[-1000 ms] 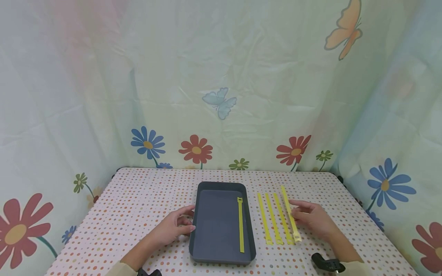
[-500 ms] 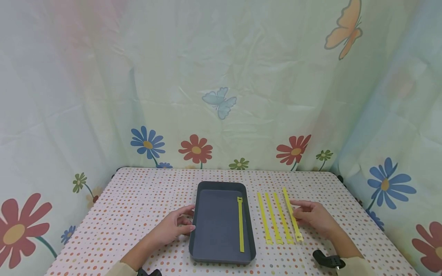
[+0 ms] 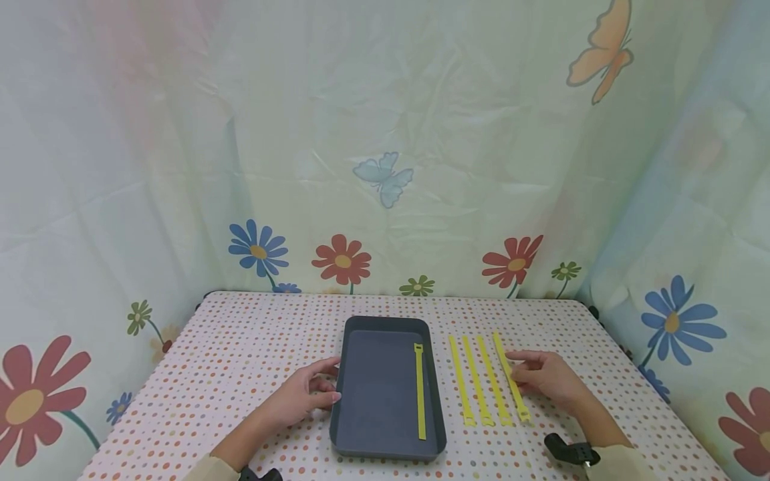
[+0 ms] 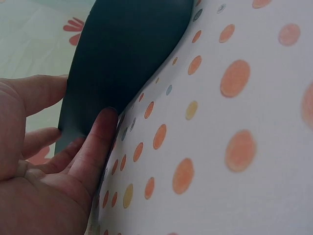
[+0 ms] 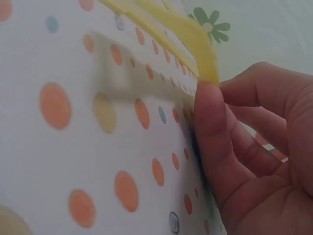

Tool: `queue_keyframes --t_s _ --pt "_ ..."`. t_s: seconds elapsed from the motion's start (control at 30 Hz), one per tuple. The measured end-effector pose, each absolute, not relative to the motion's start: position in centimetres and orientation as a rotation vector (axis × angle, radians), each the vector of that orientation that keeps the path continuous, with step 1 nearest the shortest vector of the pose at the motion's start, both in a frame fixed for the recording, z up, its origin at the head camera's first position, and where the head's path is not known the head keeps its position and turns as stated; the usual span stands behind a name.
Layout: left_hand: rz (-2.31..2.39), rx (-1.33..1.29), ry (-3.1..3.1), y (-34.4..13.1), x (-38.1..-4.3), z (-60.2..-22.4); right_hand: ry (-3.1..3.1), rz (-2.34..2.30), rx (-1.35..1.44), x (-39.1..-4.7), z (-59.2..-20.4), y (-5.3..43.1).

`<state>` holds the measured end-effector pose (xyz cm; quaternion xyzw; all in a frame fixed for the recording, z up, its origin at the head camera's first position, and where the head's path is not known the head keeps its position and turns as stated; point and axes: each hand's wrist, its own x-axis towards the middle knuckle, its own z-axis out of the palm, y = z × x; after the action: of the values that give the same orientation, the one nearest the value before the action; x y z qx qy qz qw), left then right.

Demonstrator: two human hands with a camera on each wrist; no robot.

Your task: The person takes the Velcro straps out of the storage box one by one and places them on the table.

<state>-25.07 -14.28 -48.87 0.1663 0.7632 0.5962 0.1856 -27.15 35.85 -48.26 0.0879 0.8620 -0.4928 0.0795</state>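
My right hand (image 3: 550, 381) pinches a yellow cable tie (image 3: 510, 374) with a flat slotted head, the rightmost of a row. In the right wrist view, thumb and index finger meet at the edge of this cable tie (image 5: 203, 54), and its shadow falls on the table. Against the left wall of a dark grey tray (image 3: 373, 394) rests my left hand (image 3: 301, 397). The left wrist view has its thumb and fingertips touching the outside of the tray (image 4: 127, 49). One yellow cable tie (image 3: 420, 394) lies inside along the tray's right side, slotted head at the far end.
Three more yellow cable ties (image 3: 476, 381) lie side by side between the tray and my right hand, heads toward me. A dotted cloth (image 3: 265, 334) covers the table. Behind and beside it hangs a curtain (image 3: 289, 133) with flowers and butterflies.
The cable tie in my right hand has shifted slightly right and come down closer to line with the row. My left hand and the tray have stayed put.
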Motion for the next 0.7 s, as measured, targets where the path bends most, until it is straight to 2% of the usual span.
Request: queue_keyframes --t_s 0.7 --pt "1.669 0.482 2.146 -14.4 -25.1 -48.8 2.625 -1.382 0.334 -27.0 -47.8 34.6"
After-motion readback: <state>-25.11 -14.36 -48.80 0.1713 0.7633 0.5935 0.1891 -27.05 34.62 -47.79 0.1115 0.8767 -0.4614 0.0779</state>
